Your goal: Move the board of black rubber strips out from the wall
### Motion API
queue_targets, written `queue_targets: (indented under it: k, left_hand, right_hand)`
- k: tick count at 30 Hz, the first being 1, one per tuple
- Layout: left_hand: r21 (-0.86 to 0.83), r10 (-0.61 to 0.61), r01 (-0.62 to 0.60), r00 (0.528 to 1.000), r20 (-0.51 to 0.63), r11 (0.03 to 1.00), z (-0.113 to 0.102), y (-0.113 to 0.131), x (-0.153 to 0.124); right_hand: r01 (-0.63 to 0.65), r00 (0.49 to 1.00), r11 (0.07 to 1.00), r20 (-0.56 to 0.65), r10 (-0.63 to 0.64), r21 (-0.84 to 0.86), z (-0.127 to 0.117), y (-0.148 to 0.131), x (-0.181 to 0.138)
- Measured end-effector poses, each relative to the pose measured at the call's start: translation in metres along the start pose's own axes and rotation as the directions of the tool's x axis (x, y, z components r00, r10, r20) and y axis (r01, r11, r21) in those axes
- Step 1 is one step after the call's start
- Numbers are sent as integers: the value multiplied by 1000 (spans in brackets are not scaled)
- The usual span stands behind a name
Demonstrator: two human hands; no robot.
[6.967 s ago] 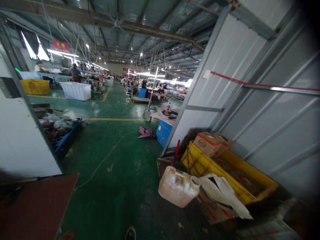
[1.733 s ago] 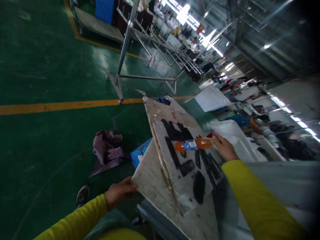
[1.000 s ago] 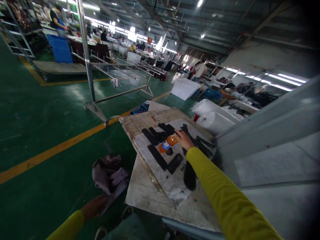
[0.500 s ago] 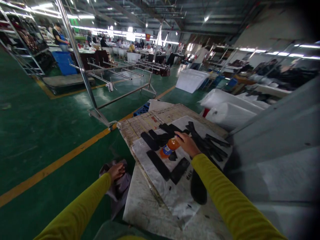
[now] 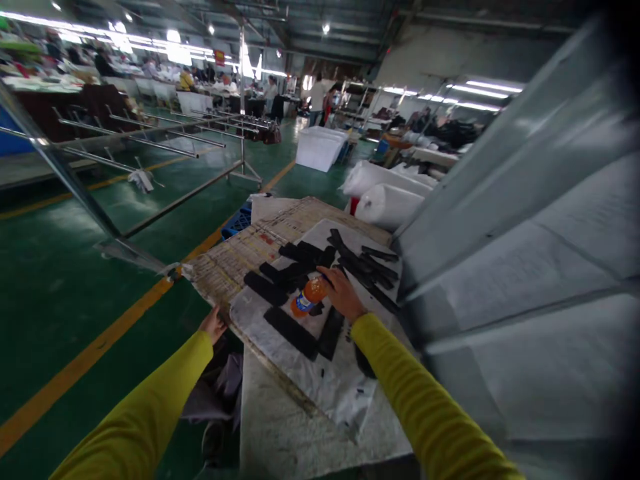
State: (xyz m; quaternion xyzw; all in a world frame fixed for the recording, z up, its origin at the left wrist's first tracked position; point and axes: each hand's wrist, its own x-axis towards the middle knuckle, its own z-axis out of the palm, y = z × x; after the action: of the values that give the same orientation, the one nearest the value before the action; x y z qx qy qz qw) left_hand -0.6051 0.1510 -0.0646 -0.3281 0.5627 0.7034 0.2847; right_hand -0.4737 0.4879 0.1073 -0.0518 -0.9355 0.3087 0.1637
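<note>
While my right hand (image 5: 340,293) is clamping the orange plastic drink bottle (image 5: 309,296) lying on the counter (image 5: 280,433), my left hand (image 5: 213,325) is touching that counter's edge, its fingers hidden.

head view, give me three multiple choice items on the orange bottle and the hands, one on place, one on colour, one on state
1. Where does the orange bottle lie?
A. on the green floor
B. on the white sheet with the black strips
C. inside a blue crate

2. What colour are the person's sleeves?
A. yellow
B. red
C. white

3. What is the right hand doing?
A. hanging free in the air
B. gripping a metal rail
C. resting on the bottle, fingers around its upper part

Answers:
1. B: the bottle lies among the black strips on the white sheet that covers the table.
2. A: both sleeves are yellow.
3. C: the right hand is closed over the bottle, while the left hand is at the edge of the table.
</note>
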Motion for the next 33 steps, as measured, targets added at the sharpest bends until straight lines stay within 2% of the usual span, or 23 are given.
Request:
queue_targets:
  k: [4,7,10,14,18,23,26,30,33]
  left_hand:
    - [-12,-26,28,994,105,1000,12,23,12]
    - [-13,-23,26,978,209,1000,8,35,13]
    - [-57,26,-10,957,289,998,2,42,9]
    - [-38,50,-42,959,278,998,-1,52,-4]
    - [-23,66,-62,960,273,998,0,60,-20]
    - [-64,89,-78,980,181,995,-11,56,-32]
    - [-32,59,-54,984,169,998,-19,51,-19]
    - [-12,-16,18,991,133,1000,-24,39,20]
    - [-28,-92,97,986,142,995,-28,27,46]
  right_hand:
    - [-104,987,994,-121,106,24,2,-6,0]
    - [-180,963,984,-201,180,18,-4,-4,3]
    - [-228,950,974,-217,225,12,-13,0,6]
    - [-257,948,966,-193,254,8,-22,4,11]
    - [-269,947,963,-183,263,-4,-27,-5,24]
    - [-238,969,970,-85,233,-49,-28,-20,47]
    - [-206,978,977,-42,204,-51,-19,-16,57]
    - [-171,985,983,7,172,-59,6,-13,59]
    - [-124,989,991,73,128,-56,25,-22,56]
